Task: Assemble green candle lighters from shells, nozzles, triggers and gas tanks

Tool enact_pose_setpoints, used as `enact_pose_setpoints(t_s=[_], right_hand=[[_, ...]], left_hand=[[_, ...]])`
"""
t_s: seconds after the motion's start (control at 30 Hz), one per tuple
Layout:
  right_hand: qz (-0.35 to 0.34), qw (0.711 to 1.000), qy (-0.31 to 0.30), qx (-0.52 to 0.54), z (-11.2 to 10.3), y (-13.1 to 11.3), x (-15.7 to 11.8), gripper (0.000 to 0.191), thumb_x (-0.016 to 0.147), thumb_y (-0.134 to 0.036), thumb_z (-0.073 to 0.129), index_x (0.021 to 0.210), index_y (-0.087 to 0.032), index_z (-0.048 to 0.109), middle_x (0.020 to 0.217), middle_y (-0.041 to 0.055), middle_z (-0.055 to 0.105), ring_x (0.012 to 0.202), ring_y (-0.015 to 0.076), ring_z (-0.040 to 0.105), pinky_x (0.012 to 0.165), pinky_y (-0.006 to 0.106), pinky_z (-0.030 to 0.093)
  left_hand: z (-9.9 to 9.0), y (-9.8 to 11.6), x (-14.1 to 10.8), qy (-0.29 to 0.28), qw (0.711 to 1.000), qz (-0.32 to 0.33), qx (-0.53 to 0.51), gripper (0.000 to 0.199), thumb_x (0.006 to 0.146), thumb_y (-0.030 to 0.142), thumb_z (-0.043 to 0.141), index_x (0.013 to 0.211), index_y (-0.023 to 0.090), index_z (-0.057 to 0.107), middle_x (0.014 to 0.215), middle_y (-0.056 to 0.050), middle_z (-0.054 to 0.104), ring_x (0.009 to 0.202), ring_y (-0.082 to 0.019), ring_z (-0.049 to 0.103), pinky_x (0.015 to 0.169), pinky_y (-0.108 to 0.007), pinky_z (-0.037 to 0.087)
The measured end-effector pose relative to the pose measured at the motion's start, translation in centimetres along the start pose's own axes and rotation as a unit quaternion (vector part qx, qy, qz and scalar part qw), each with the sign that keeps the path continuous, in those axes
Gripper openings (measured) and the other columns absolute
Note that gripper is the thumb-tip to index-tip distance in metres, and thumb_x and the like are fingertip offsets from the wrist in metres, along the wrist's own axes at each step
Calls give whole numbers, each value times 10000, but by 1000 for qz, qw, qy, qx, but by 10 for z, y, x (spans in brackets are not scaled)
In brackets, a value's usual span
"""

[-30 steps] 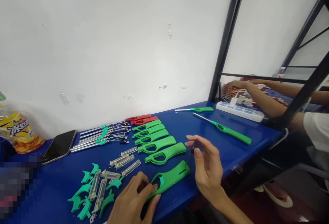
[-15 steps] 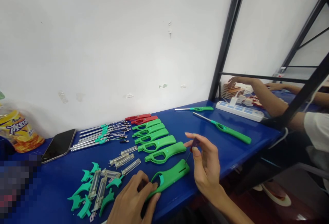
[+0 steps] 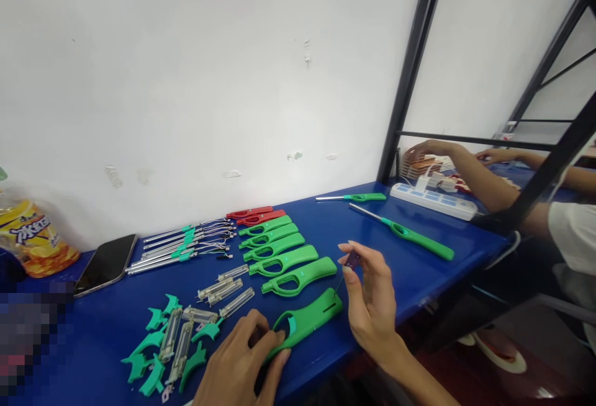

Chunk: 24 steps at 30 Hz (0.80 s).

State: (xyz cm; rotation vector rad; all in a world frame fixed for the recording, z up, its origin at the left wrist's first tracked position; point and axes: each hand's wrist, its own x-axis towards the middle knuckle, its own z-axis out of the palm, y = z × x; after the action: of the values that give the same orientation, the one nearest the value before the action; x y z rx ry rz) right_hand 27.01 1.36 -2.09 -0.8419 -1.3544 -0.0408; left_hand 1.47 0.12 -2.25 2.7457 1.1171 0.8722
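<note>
green handle (image 3: 311, 318) lay by the near edge of the table (image 3: 326, 223)
left hand (image 3: 244, 356) pinched its looped end, right hand (image 3: 372, 294) pinched a screwdriver (image 3: 352, 259) at the other

Green casing (image 3: 313, 320) before you on a blue table (image 3: 419, 282)
Your casing has a teal trigger (image 3: 292, 326), and your tool (image 3: 352, 260) has a dark purple handle. You also have five more green casings (image 3: 313, 271) and two red ones (image 3: 256, 212), teal loose triggers (image 3: 192, 365), clear tubes (image 3: 237, 302), and silver rods (image 3: 161, 264) with teal collars (image 3: 188, 256). The two lighters (image 3: 424, 244) you see are green with silver barrels (image 3: 367, 213), the power strip (image 3: 454, 209) is white with blue panels (image 3: 433, 200), and the phone's screen (image 3: 106, 262) is black.
</note>
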Motion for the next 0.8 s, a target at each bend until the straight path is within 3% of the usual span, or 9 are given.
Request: enact_pose_setpoints(t_s=[0.33,0.5,0.63,0.8], right_hand=[[7,1000,-20,22,3,-3,2,508,1105,-113,472,1555,-346,507,1394,78,715,981,185,736,794,368,628],[4,999,-28,16,1,-8,6,516,1080,-104,526,1541,-335,530,1412,94,678,1040,200,715,814,374,625],[-18,1000,-7,4,0,-7,5,527,993,-75,679,1436,-357,627,1254,59,642,991,184,658,827,358,609],[-4,1000,-14,-11,0,-4,4,583,1043,-77,586,1564,-337,546,1243,76,691,1039,197,684,895,387,625]], left_hand=[[-1,1,1,3,1000,1,4,171,1089,277,558,1186,282,699,1045,-50,657,854,-164,757,747,-247,628],[0,1,0,4,1000,4,0,176,1082,268,571,1204,285,696,1053,-47,657,861,-165,760,749,-252,633],[-2,1,0,1,1000,1,-6,176,1083,270,571,1200,285,701,1053,-45,658,860,-163,764,749,-248,635],[-1,2,2,7,1000,-4,-4,176,1085,283,568,1188,288,711,1051,-48,662,851,-167,762,734,-246,631]])
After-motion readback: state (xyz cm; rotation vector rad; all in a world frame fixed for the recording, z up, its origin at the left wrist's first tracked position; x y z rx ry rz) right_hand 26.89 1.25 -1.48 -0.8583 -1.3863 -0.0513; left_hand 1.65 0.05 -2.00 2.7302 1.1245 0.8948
